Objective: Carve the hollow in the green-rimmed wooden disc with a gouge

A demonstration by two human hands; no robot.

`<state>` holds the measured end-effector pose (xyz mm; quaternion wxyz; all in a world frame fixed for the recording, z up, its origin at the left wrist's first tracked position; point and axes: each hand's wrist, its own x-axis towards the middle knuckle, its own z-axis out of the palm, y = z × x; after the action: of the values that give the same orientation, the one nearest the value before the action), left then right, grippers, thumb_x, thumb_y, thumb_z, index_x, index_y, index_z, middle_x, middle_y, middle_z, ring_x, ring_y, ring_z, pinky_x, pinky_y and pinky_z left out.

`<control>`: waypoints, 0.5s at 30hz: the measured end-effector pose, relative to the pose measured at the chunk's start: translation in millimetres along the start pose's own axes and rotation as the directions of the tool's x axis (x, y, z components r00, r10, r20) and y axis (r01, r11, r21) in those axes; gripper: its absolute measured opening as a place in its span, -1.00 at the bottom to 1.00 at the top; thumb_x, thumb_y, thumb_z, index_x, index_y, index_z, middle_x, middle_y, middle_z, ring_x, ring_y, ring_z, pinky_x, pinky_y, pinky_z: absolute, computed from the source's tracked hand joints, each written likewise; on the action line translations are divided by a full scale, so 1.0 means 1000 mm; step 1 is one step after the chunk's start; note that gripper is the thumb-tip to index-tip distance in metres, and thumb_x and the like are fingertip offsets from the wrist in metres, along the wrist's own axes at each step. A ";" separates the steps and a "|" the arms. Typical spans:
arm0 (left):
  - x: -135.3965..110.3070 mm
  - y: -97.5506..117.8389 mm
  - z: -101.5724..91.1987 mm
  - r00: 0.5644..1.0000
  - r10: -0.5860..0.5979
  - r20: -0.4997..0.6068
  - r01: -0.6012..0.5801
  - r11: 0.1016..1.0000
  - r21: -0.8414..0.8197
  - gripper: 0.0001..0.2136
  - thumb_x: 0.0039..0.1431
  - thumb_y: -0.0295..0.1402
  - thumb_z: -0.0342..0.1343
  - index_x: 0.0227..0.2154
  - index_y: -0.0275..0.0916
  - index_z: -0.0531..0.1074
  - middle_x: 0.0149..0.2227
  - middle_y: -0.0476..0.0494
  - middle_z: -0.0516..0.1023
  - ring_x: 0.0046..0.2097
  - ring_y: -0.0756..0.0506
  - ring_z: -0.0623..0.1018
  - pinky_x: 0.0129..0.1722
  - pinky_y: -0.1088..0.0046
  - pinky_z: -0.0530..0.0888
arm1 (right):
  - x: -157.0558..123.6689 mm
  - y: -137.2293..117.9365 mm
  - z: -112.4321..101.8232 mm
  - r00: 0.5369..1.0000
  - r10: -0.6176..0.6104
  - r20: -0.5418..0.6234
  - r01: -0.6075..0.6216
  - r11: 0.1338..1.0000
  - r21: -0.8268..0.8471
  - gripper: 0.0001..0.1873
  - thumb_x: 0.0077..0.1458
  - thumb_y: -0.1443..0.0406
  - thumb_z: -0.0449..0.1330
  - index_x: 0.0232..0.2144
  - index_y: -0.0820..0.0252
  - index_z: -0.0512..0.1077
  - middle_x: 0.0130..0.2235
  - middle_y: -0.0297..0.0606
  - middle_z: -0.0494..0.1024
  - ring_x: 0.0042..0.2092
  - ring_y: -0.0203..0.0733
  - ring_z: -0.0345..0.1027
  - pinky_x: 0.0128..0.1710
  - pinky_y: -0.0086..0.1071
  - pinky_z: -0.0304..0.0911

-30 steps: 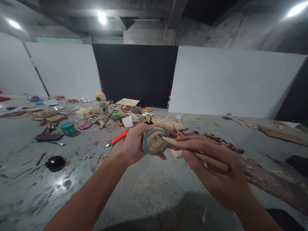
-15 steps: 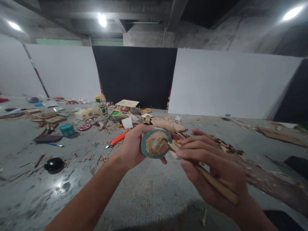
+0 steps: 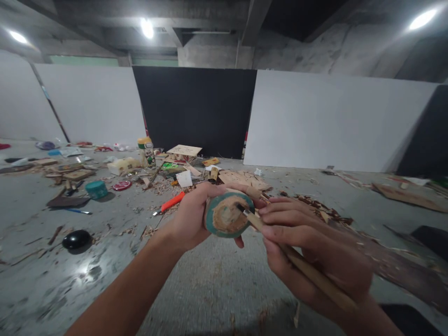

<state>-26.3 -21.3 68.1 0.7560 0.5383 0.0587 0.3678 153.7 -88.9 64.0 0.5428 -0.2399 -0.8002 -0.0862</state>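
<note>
My left hand [image 3: 191, 212] is wrapped round the side of a round wooden piece [image 3: 224, 219], whose face has a teal rim and a bare, rough-cut brown middle. Some of its fingers are hidden behind the piece. In my right hand [image 3: 311, 238] is a wood carving chisel [image 3: 310, 271] with a long pale wooden handle and a short metal end. The chisel slants up to the left, its dark tip at the upper right of the bare wood. Fingers of my right hand lie along the handle, close to the piece's right edge.
Wood shavings and scraps litter the concrete floor. An orange utility knife [image 3: 173, 201] lies beyond my left hand. Further left are a teal lid [image 3: 96, 189], a red lid [image 3: 122, 185] and a black rounded object [image 3: 77, 240]. A yellow-topped bottle [image 3: 147, 153] stands further back, before panels.
The wooden piece has tipped and shifted slightly down, showing more of its face. My right hand and the chisel handle have moved a little right and down.
</note>
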 end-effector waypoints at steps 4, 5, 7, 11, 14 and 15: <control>-0.001 0.003 0.004 1.000 -0.001 0.001 0.001 1.000 0.031 -0.60 0.16 -0.29 -0.11 -0.17 -0.43 0.54 -0.23 -0.36 0.58 -0.37 -0.14 0.58 -0.52 0.40 0.56 | 0.001 -0.001 -0.002 1.000 -0.024 -0.012 0.024 1.000 -0.012 -0.67 -0.06 0.58 0.20 -0.27 0.12 0.46 -0.32 -0.23 0.63 -0.21 -0.09 0.57 -0.07 -0.12 0.46; -0.002 0.003 0.005 1.000 -0.004 -0.004 0.004 1.000 0.024 -0.60 0.16 -0.28 -0.11 -0.16 -0.43 0.53 -0.22 -0.36 0.57 -0.36 -0.15 0.58 -0.53 0.40 0.56 | 0.000 -0.001 -0.003 0.999 -0.036 -0.015 0.036 0.999 -0.016 -0.67 -0.06 0.58 0.21 -0.27 0.12 0.46 -0.32 -0.22 0.63 -0.20 -0.09 0.57 -0.06 -0.11 0.46; -0.003 0.004 0.007 1.000 -0.017 -0.007 0.017 1.000 -0.003 -0.61 0.17 -0.26 -0.11 -0.16 -0.41 0.51 -0.21 -0.34 0.56 -0.36 -0.16 0.58 -0.53 0.37 0.56 | -0.002 -0.001 -0.003 0.999 -0.047 -0.004 0.047 0.999 -0.026 -0.68 -0.05 0.58 0.22 -0.28 0.13 0.46 -0.29 -0.21 0.63 -0.18 -0.08 0.57 -0.01 -0.10 0.45; -0.006 0.005 0.010 0.999 -0.044 0.025 0.045 0.998 -0.046 -0.62 0.20 -0.25 -0.13 -0.16 -0.39 0.48 -0.20 -0.31 0.54 -0.36 -0.16 0.59 -0.52 0.36 0.57 | -0.007 -0.004 -0.003 1.000 -0.014 0.016 0.014 0.999 -0.044 -0.72 -0.01 0.54 0.23 -0.29 0.10 0.46 -0.25 -0.23 0.62 -0.09 -0.05 0.53 0.06 -0.05 0.40; -0.008 0.006 0.010 0.998 -0.040 0.046 0.042 0.998 -0.042 -0.62 0.23 -0.25 -0.15 -0.16 -0.41 0.47 -0.21 -0.33 0.55 -0.36 -0.16 0.60 -0.53 0.36 0.58 | -0.009 -0.003 -0.003 1.000 -0.022 -0.013 0.022 1.000 -0.020 -0.72 0.02 0.54 0.21 -0.26 0.10 0.47 -0.23 -0.25 0.61 -0.09 -0.07 0.52 0.05 -0.03 0.39; -0.008 0.007 0.010 0.998 -0.035 0.046 0.036 0.999 -0.038 -0.62 0.24 -0.25 -0.15 -0.16 -0.42 0.47 -0.20 -0.33 0.55 -0.36 -0.16 0.60 -0.53 0.35 0.58 | -0.010 -0.003 -0.004 0.999 -0.036 -0.020 0.035 0.999 -0.009 -0.72 0.02 0.54 0.21 -0.25 0.12 0.47 -0.22 -0.24 0.61 -0.10 -0.08 0.51 0.04 -0.05 0.40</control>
<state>-30.8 -32.6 75.5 0.7737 0.5306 0.0441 0.3433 158.5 -95.9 57.1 0.5481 -0.2270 -0.7986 -0.1015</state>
